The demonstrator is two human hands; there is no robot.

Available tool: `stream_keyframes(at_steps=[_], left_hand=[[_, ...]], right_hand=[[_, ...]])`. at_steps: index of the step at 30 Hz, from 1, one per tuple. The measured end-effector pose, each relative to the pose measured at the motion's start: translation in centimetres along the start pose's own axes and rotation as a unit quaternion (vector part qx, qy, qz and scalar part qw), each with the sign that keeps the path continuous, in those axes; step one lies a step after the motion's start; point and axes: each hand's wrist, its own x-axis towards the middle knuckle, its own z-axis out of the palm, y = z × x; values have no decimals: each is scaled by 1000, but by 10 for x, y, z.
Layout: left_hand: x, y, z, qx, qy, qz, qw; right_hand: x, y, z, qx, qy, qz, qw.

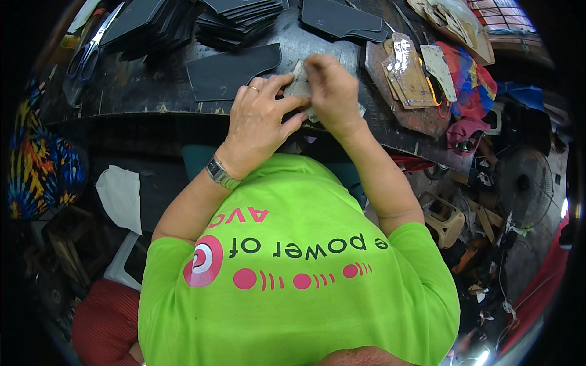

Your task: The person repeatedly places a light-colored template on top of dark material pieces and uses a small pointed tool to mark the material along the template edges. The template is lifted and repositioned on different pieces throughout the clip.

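Left hand (259, 113): fingers spread at the pale piece (297, 89), near the front edge of the worktop (160, 85). Right hand (333, 90): fingers curled over the same piece — grip hidden. Dark cut panel (229, 74): flat, just beside the left hand. Scissors (94, 45): far left — blades pointing away from the hands.

A lime-green, pink-printed T-shirt (305, 320) is worn with a silver watch (221, 172) and gold ring (253, 89).

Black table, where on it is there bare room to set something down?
The widest bare patch of table lies between the scissors and the single black piece, nearer than the leftmost black stack. Only a narrow strip separates the right hand from the brown board. Stacks crowd the far side; tan pieces crowd the board.
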Motion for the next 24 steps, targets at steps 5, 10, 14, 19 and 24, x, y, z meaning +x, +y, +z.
stream_keyframes(at_steps=[5,10,14,19,24], left_hand=[[-1,-1,1,-1,7,4,1000],[-4,-1,2,30,6,8,1000],[-7,-1,3,38,5,6,999],[-12,-1,7,86,13,34,996],[-17,-4,7,99,7,50,994]], right_hand=[[1,3,-7,354,62,268,894],[-7,-4,-9,157,-71,112,979],[-10,-7,-10,129,-77,79,985],[-10,-4,-18,273,-144,155,938],[-8,-1,-17,257,-172,98,946]])
